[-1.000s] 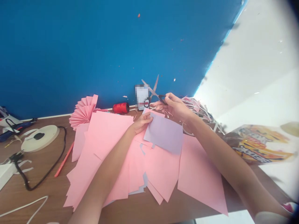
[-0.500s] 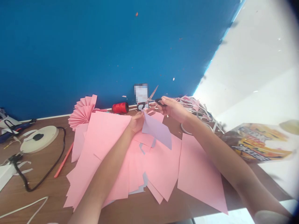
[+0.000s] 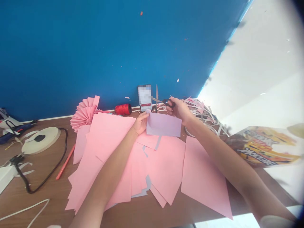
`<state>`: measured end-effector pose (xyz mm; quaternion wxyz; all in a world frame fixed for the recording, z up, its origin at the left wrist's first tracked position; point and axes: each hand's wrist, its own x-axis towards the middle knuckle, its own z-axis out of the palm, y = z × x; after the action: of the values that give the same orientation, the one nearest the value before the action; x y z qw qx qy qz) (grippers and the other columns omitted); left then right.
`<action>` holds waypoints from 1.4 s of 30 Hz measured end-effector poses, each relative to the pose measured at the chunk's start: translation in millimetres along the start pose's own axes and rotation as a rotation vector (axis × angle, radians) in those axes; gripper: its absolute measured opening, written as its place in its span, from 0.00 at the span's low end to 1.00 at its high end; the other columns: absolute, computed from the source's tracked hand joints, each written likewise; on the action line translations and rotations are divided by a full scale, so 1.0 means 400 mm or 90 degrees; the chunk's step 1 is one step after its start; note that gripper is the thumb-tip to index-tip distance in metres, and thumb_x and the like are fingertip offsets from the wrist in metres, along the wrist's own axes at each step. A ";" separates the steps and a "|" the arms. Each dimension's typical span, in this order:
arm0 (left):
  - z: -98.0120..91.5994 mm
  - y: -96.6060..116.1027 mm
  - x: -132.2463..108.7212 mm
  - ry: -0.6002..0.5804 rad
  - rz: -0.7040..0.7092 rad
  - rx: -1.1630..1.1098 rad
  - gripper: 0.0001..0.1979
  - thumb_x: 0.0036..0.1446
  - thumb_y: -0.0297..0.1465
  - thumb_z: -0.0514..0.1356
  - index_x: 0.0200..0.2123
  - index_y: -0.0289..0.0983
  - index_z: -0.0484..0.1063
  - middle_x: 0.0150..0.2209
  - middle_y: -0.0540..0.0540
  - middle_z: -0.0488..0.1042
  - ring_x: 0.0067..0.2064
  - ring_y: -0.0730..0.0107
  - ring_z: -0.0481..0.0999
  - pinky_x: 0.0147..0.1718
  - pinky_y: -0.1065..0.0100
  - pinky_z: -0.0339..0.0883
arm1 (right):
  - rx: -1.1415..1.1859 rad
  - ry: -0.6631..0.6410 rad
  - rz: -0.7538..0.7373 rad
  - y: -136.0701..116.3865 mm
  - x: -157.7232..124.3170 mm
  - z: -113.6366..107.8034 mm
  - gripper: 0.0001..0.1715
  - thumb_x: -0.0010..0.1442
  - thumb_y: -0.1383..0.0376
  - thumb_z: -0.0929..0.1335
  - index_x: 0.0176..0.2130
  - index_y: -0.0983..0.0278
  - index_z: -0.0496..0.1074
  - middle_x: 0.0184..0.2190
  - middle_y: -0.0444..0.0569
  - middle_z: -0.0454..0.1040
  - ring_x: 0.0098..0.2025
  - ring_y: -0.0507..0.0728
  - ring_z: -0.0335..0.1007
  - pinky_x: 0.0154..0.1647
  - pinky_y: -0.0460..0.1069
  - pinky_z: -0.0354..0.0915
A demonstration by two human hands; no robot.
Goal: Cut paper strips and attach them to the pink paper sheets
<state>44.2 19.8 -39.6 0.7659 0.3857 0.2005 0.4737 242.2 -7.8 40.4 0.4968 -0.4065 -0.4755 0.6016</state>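
Purple paper [image 3: 163,125], long axis sideways, scissors [image 3: 156,100] pointing up-left

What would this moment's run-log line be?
left hand: holding purple paper | right hand: holding scissors, blades open | pink sheets: spread across table

Bare hands [image 3: 142,123], uncovered forearms [image 3: 116,164], pale sleeve edge [image 3: 276,221] on right arm [image 3: 220,152]
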 end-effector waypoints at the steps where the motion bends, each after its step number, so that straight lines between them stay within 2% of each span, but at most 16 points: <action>1: 0.000 -0.001 0.000 0.000 -0.010 0.018 0.14 0.49 0.30 0.64 0.41 0.34 0.75 0.43 0.42 0.78 0.47 0.59 0.76 0.48 0.63 0.65 | 0.013 -0.028 0.009 0.003 -0.002 0.005 0.20 0.56 0.50 0.63 0.25 0.59 0.53 0.19 0.41 0.52 0.19 0.51 0.46 0.20 0.47 0.46; 5: 0.000 -0.002 -0.002 -0.006 -0.024 0.050 0.16 0.46 0.31 0.66 0.40 0.32 0.76 0.39 0.42 0.79 0.42 0.60 0.78 0.43 0.64 0.67 | 0.063 -0.157 0.044 0.019 -0.006 0.019 0.15 0.55 0.54 0.62 0.24 0.60 0.56 0.21 0.44 0.58 0.24 0.53 0.56 0.24 0.48 0.55; 9: -0.002 -0.002 -0.003 -0.023 -0.040 0.069 0.15 0.47 0.32 0.66 0.39 0.32 0.77 0.37 0.42 0.79 0.39 0.61 0.78 0.40 0.65 0.67 | 0.112 -0.218 0.060 0.038 0.004 0.005 0.11 0.53 0.58 0.65 0.26 0.61 0.61 0.24 0.45 0.66 0.29 0.54 0.63 0.30 0.48 0.60; 14: 0.002 -0.003 -0.005 -0.044 -0.055 0.089 0.14 0.46 0.32 0.66 0.37 0.31 0.77 0.34 0.42 0.79 0.38 0.60 0.78 0.37 0.66 0.66 | 0.077 -0.186 0.096 0.060 0.016 -0.006 0.13 0.54 0.56 0.70 0.32 0.63 0.67 0.22 0.42 0.67 0.26 0.50 0.62 0.28 0.45 0.58; 18: 0.003 -0.006 -0.004 -0.071 -0.052 0.121 0.11 0.47 0.32 0.65 0.33 0.31 0.78 0.35 0.41 0.79 0.38 0.61 0.77 0.37 0.67 0.65 | 0.031 -0.153 0.128 0.070 0.022 -0.001 0.19 0.51 0.53 0.73 0.28 0.63 0.65 0.20 0.42 0.66 0.27 0.51 0.65 0.27 0.46 0.58; 21: -0.001 -0.009 -0.002 -0.072 -0.052 0.134 0.09 0.47 0.32 0.65 0.29 0.32 0.78 0.33 0.42 0.79 0.37 0.63 0.77 0.35 0.68 0.65 | 0.030 -0.123 0.173 0.080 0.033 -0.006 0.19 0.50 0.52 0.73 0.27 0.62 0.65 0.20 0.41 0.66 0.26 0.50 0.64 0.27 0.46 0.59; 24: -0.003 -0.007 -0.002 -0.077 -0.054 0.144 0.08 0.46 0.32 0.65 0.28 0.32 0.77 0.31 0.43 0.78 0.34 0.64 0.77 0.34 0.69 0.65 | 0.036 -0.133 0.208 0.090 0.042 -0.015 0.19 0.52 0.51 0.71 0.29 0.62 0.66 0.22 0.43 0.69 0.25 0.50 0.64 0.24 0.45 0.57; 28: 0.005 0.004 -0.006 -0.100 -0.099 0.187 0.08 0.43 0.31 0.66 0.26 0.31 0.78 0.29 0.43 0.78 0.30 0.67 0.75 0.33 0.69 0.64 | -0.009 -0.145 0.181 0.092 0.034 -0.014 0.18 0.53 0.51 0.71 0.32 0.62 0.67 0.27 0.47 0.73 0.26 0.51 0.65 0.21 0.45 0.55; 33: 0.021 0.019 -0.008 -0.101 -0.143 0.228 0.11 0.42 0.31 0.67 0.31 0.31 0.80 0.27 0.43 0.78 0.28 0.68 0.74 0.32 0.68 0.64 | -0.065 -0.114 0.150 0.069 0.014 -0.003 0.19 0.51 0.53 0.73 0.35 0.62 0.68 0.28 0.46 0.73 0.28 0.50 0.67 0.19 0.43 0.53; 38: 0.040 0.038 -0.014 -0.153 -0.195 0.273 0.13 0.44 0.32 0.67 0.34 0.31 0.80 0.29 0.41 0.78 0.28 0.67 0.75 0.31 0.68 0.65 | -0.161 -0.168 0.151 0.017 -0.010 -0.005 0.19 0.51 0.53 0.73 0.38 0.61 0.70 0.28 0.48 0.75 0.28 0.54 0.72 0.17 0.44 0.53; 42: 0.053 0.045 -0.021 -0.184 -0.225 0.338 0.13 0.43 0.33 0.68 0.32 0.31 0.80 0.29 0.42 0.78 0.29 0.65 0.75 0.31 0.67 0.65 | -0.256 -0.186 0.138 -0.019 -0.033 -0.006 0.20 0.49 0.55 0.74 0.41 0.59 0.71 0.30 0.48 0.77 0.28 0.55 0.74 0.17 0.44 0.55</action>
<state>44.4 8.6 -12.9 0.7295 0.5939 0.2701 0.2055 248.3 -19.9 47.5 0.2646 -0.4543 -0.6058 0.5971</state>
